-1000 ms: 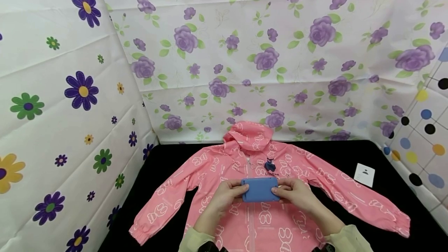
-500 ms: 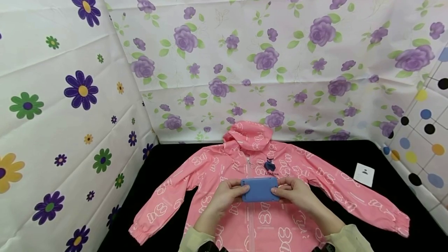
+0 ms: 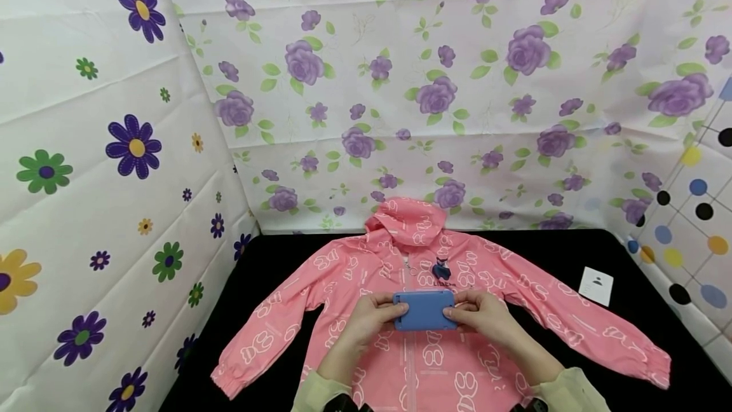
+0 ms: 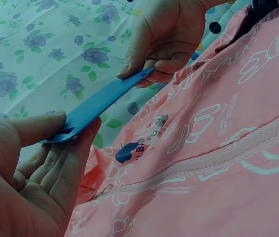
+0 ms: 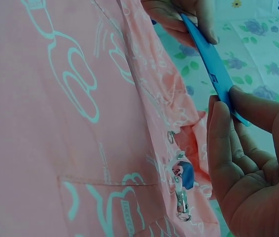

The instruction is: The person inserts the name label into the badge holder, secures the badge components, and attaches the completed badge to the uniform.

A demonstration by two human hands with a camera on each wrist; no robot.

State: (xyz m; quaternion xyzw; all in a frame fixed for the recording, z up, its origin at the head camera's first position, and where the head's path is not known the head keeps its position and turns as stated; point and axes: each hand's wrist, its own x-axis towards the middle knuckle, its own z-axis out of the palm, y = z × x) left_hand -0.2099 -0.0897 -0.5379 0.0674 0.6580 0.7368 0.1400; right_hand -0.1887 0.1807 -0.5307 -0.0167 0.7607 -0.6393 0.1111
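1. Head view: a pink hooded jacket (image 3: 420, 361) with white line drawings lies spread, both sleeves out, on a black table (image 3: 280, 250); I take it as my landmark.
2. Above the jacket's front, across its zip line, I see a slim blue case (image 3: 426, 310), held up clear of the fabric.
3. The person's left hand (image 3: 363, 322) pinches one end, thumb on the near face and fingers behind, parted only by the case's thickness.
4. The right hand (image 3: 485, 318) grips the opposite end likewise, its thumb and fingers closed to that same narrow gap.
5. Both wrist views show the case edge-on, tilted, with the jacket beneath it.
6. Just beyond the case, on the jacket's chest, sits a dark blue emblem (image 3: 441, 269).
7. Past the jacket's sleeve on the right hand's side lies a white card (image 3: 596, 285).
8. Behind the jacket's hood hangs a rose-patterned cloth (image 3: 354, 107).
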